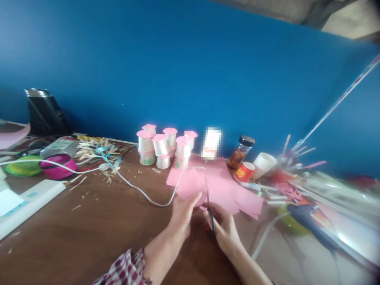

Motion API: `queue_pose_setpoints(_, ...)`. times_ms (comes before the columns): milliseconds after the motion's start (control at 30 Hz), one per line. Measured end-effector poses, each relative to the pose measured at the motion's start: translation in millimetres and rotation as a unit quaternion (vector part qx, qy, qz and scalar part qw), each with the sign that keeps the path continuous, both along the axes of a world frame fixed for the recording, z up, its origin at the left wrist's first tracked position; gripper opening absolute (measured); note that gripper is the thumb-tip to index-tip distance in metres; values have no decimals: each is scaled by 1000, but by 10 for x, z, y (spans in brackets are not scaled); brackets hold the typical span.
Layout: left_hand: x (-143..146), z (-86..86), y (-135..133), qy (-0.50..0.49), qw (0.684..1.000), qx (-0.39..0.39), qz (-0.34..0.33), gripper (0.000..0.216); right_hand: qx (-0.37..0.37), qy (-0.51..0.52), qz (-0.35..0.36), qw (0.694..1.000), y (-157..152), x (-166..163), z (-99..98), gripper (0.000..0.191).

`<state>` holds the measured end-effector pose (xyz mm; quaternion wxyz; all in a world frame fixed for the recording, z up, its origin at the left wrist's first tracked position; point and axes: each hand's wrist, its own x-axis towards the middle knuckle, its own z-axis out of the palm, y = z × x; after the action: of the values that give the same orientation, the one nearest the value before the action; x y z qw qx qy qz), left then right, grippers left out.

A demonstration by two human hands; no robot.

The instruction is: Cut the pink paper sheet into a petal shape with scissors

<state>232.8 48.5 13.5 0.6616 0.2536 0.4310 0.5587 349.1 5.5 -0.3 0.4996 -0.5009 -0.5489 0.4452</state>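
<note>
My left hand [184, 209] pinches a piece of pink paper [190, 185] between thumb and fingers, just above the desk. A pair of scissors [211, 217] sits in my right hand [224, 227], fingers closed around the handles. The blades point away from me, beside the paper's right edge; whether they touch it I cannot tell. More pink paper sheets [221, 174] lie flat beneath and beyond both hands. Behind the left hand stand several stacked white paper cups [162, 145] with pink paper pieces on top.
To the right are a dark-lidded jar [241, 152], a red cup [244, 171], a white cup [264, 165] and blurred clutter. A white cable [142, 194] crosses the desk leftward. A power strip [32, 202], pink pouch [58, 166] and black flask [46, 113] are at left.
</note>
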Motion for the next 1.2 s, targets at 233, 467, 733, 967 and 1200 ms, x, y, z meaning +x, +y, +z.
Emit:
queue_pose_setpoints(233, 9, 61, -12, -3, 1000, -11, 12, 40, 7, -12, -1, 1000, 7, 1, 5, 29)
queue_pose_setpoints(467, 8, 57, -10, 1, 1000, -6, 11, 41, 6, -13, 1, 1000, 13, 7, 3, 30)
queue_pose_setpoints(733, 11, 37, -19, -3, 1000, -3, 10, 41, 6, -26, -8, 1000, 19, 15, -46, 34)
queue_pose_setpoints(967, 2, 38, -11, 2, 1000, -2, 8, 41, 6, -20, -3, 1000, 11, 14, -38, 33)
queue_pose_setpoints(1200, -3, 31, 0, 6, 1000, -4, 3, 40, 19, -26, -2, 999, 17, 29, -58, 29)
